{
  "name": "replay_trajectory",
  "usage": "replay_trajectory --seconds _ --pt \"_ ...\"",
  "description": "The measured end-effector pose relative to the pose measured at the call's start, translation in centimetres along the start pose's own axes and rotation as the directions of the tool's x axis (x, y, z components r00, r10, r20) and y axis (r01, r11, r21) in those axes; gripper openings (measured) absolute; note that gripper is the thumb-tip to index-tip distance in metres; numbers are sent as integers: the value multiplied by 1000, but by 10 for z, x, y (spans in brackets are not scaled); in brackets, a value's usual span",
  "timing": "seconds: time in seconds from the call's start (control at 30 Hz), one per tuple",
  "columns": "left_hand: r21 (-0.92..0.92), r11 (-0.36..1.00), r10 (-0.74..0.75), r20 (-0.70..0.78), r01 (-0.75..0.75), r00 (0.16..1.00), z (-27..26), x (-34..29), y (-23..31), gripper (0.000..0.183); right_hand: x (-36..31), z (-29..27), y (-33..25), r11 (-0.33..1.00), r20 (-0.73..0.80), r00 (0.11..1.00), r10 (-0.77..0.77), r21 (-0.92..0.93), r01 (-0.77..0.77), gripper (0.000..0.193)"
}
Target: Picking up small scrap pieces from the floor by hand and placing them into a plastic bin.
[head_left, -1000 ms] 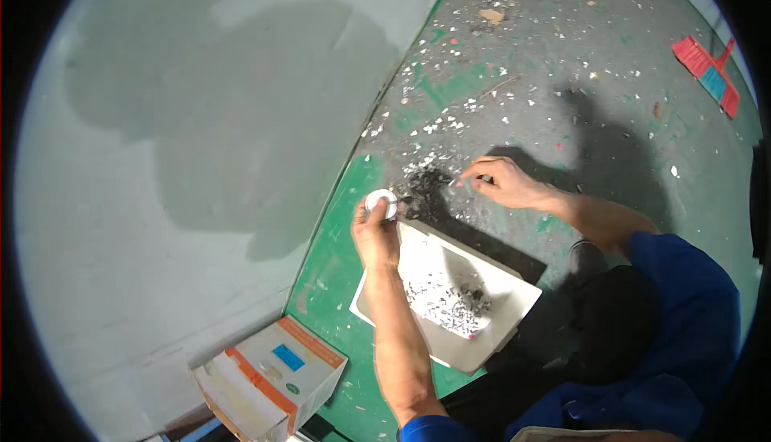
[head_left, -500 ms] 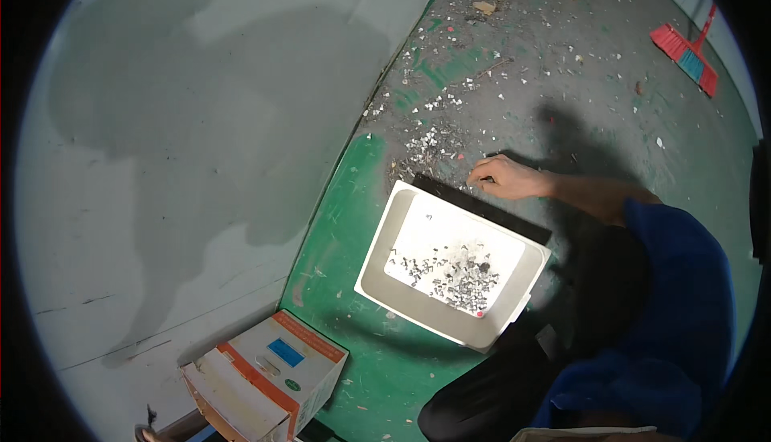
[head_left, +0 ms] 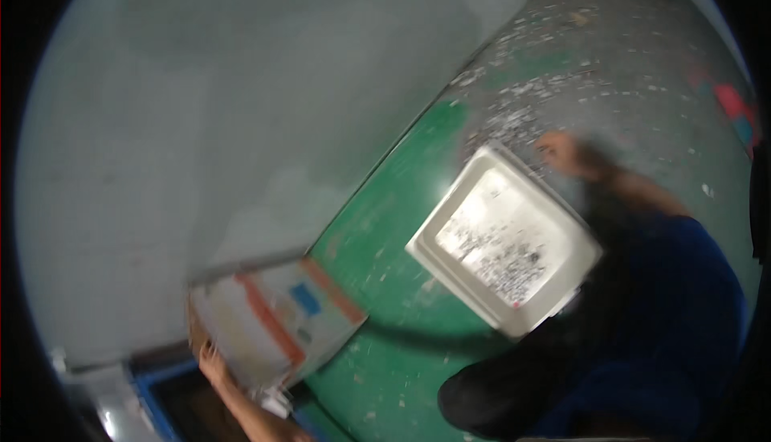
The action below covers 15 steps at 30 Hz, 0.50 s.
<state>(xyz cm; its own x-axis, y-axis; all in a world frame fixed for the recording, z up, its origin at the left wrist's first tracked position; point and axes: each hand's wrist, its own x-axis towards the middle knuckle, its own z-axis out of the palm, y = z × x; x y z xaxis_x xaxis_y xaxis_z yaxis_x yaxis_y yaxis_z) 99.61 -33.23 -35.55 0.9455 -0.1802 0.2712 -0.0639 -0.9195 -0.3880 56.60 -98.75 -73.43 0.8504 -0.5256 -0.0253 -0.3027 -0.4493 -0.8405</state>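
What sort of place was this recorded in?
Probably a workshop or factory corner: the green floor is worn and strewn with scraps, a cardboard box sits by the wall, and a white tub holds small bits.

Cream rectangular tub: is showing dark flecks, right of centre.
White cardboard box: is wearing orange stripes, blue patch, lower left.
Green painted floor: is showing grey, upper right.

The bin sits on the floor right of centre, small bits lying in it. Lower left, a box stands near the wall, the left hand at its left edge. The right hand is just beside the bin's upper-right edge.
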Motion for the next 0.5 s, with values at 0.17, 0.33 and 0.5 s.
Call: replay_trajectory --seconds 0.17,0.33,0.5 --pt "-829 551 -546 -276 91 791 4 -28 -16 33 -13 -1 4 986 54 994 -94 -129 101 23" --pt "-362 932 -272 -634 33 724 -37 -120 63 24 -32 -26 40 979 66 998 -2 -204 15 23" --pt "-867 467 -34 -216 -176 976 -22 -210 179 20 -20 7 -26 990 264 963 45 -142 -8 48"
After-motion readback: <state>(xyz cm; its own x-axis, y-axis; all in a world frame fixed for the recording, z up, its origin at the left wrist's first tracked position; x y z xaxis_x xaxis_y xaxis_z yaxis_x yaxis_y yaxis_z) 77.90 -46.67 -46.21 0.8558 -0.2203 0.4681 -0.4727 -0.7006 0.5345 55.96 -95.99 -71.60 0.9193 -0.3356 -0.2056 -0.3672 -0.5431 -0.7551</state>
